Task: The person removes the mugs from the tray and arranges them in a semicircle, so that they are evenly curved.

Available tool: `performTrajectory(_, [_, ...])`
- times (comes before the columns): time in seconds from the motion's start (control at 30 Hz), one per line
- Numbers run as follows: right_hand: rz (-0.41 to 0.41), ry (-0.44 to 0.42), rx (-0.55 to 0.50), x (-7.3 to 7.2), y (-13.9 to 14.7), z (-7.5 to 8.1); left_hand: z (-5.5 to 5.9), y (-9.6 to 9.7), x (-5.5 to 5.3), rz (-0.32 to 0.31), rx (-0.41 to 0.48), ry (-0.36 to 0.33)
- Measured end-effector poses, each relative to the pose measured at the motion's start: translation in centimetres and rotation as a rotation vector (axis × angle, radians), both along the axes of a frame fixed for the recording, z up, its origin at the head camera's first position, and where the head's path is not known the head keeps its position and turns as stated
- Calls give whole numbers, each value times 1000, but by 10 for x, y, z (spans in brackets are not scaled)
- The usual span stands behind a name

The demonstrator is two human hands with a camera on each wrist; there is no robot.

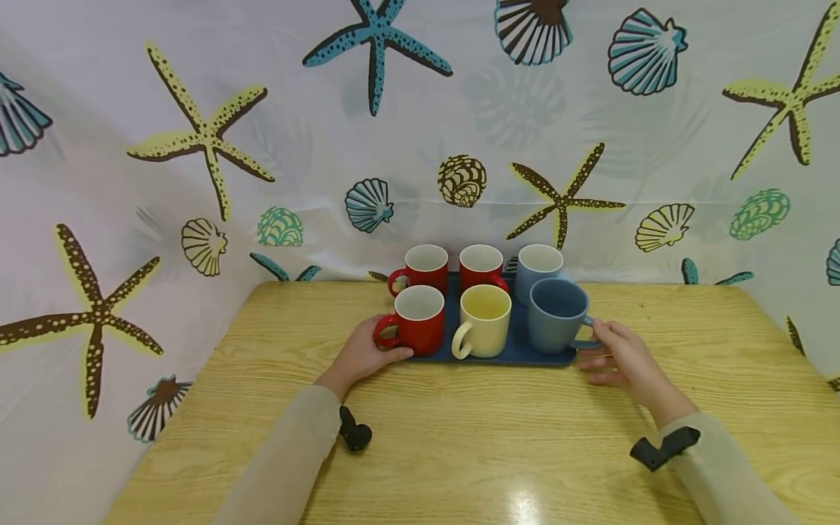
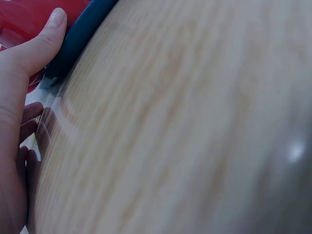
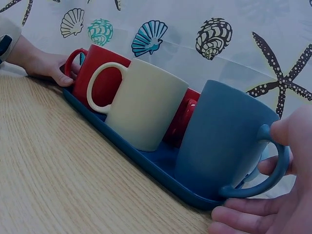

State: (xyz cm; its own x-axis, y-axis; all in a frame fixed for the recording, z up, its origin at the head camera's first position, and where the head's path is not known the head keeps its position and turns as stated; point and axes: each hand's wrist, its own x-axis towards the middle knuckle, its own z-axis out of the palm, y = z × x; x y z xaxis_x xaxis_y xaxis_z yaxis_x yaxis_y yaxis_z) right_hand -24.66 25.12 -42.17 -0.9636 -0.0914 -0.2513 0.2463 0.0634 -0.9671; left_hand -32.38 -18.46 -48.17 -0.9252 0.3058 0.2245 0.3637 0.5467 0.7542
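A dark blue tray (image 1: 518, 354) carries several mugs in two rows. My left hand (image 1: 369, 354) grips its left end, thumb over the rim against the front red mug (image 1: 429, 332); the other fingers (image 2: 30, 119) are partly hidden past the tray's end. At the right end, my right hand (image 1: 623, 361) pinches the handle of the blue mug (image 1: 554, 321) between thumb and forefinger. Its lower fingers (image 3: 243, 219) extend beside the tray's corner. Between these two mugs stands a cream mug (image 1: 488, 324), handle toward the front left.
Behind stand two red mugs, one left (image 1: 429, 273) and one central (image 1: 475, 273), and a light blue mug (image 1: 528, 277). The tray lies toward the back of a wooden table (image 1: 459, 437). A cloth (image 1: 407, 160) printed with starfish and shells hangs behind.
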Motion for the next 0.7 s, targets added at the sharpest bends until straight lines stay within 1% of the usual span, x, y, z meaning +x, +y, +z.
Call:
performTrajectory(0.33, [-25,-18,-127,-1,-1,3,-1,-1,-1,25,-29,1])
performTrajectory(0.57, [-18,-11,-152,0,-1,4,-2,-2,-3,22,-39,13])
performTrajectory(0.7, [-2,12,-152,3,-1,4,-4,-2,-3,17,-33,20])
